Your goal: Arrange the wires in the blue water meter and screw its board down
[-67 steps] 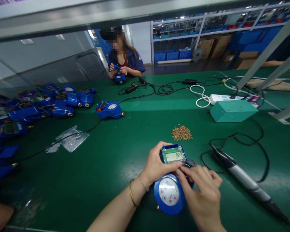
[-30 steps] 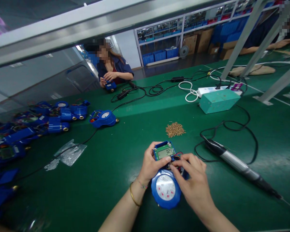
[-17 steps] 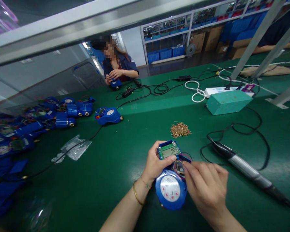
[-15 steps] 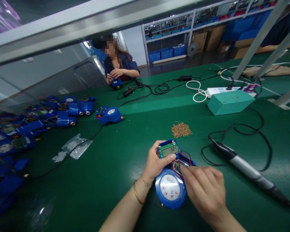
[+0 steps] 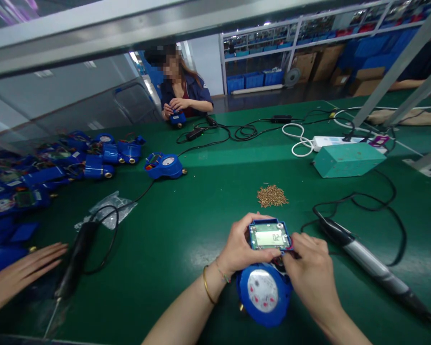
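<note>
A blue water meter (image 5: pixel 266 292) with a round white dial is tilted up in front of me. Its lit display board (image 5: pixel 271 235) shows digits. My left hand (image 5: pixel 239 247) is closed round the display housing, with the thumb across its lower edge. My right hand (image 5: pixel 309 268) is closed at the housing's right edge, fingertips pinching beside some red wires (image 5: pixel 290 243). Exactly what those fingertips press on is partly hidden. Just beyond the meter lies a pile of small brass screws (image 5: pixel 272 196).
A silver-and-black electric screwdriver (image 5: pixel 369 258) lies at right, near a turquoise box (image 5: pixel 350 160). Several blue meters (image 5: pixel 93 165) crowd the left. A black screwdriver (image 5: pixel 79 254) and another person's hand (image 5: pixel 25 273) are at lower left. Across the table (image 5: pixel 201 201) a co-worker (image 5: pixel 187 93) holds a meter.
The display housing has tilted up toward me, and its display looks brighter. My right fingers have moved up to its edge. Another person's hand and a black screwdriver have appeared at lower left.
</note>
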A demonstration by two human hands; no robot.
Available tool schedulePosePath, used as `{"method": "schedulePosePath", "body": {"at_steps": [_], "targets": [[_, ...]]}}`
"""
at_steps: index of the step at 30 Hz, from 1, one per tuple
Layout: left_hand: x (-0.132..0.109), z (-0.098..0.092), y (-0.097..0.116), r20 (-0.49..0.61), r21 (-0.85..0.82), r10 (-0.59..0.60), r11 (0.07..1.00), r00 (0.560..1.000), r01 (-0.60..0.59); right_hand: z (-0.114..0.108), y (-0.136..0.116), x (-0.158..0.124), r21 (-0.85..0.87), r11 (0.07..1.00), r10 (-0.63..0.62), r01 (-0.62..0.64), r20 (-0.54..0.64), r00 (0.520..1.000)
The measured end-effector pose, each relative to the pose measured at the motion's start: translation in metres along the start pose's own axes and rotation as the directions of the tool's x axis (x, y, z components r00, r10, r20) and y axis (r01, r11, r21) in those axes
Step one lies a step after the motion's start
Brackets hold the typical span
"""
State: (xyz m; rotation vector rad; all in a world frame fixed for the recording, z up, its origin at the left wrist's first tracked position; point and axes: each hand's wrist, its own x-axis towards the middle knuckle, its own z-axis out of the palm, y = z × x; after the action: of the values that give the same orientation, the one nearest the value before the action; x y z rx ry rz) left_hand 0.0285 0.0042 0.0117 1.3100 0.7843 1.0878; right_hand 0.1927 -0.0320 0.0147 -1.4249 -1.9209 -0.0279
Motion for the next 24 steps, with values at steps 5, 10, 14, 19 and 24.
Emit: {"method": "schedulePosePath", "body": {"at_steps": [5, 10, 14, 19, 24], "targets": [[0.000, -0.004, 0.001, -0.009, 0.171, 0.086, 0.982, 0.996, -0.083, -0.034, 0.005, -0.016, 0.132, 0.991, 0.016, -0.011, -0.036, 0.999], [0.001, -0.005, 0.001, 0.006, 0.191, 0.092, 0.977, 0.996, -0.092, -0.040, 0.012, -0.015, 0.222, 0.970, 0.093, -0.100, 0.044, 0.995], [0.001, -0.004, 0.000, -0.008, 0.109, 0.046, 0.993, 0.999, -0.045, -0.021, 0.014, -0.010, 0.283, 0.950, 0.113, -0.131, 0.079, 0.991], [-0.001, -0.002, -0.001, -0.050, 0.080, 0.058, 0.995, 0.997, -0.054, -0.018, -0.004, -0.018, 0.235, 0.964, 0.166, -0.125, -0.161, 0.973], [0.000, -0.003, 0.000, -0.058, 0.118, 0.077, 0.991, 0.995, -0.070, -0.023, -0.014, -0.026, 0.073, 0.996, 0.067, -0.047, -0.316, 0.947]]}}
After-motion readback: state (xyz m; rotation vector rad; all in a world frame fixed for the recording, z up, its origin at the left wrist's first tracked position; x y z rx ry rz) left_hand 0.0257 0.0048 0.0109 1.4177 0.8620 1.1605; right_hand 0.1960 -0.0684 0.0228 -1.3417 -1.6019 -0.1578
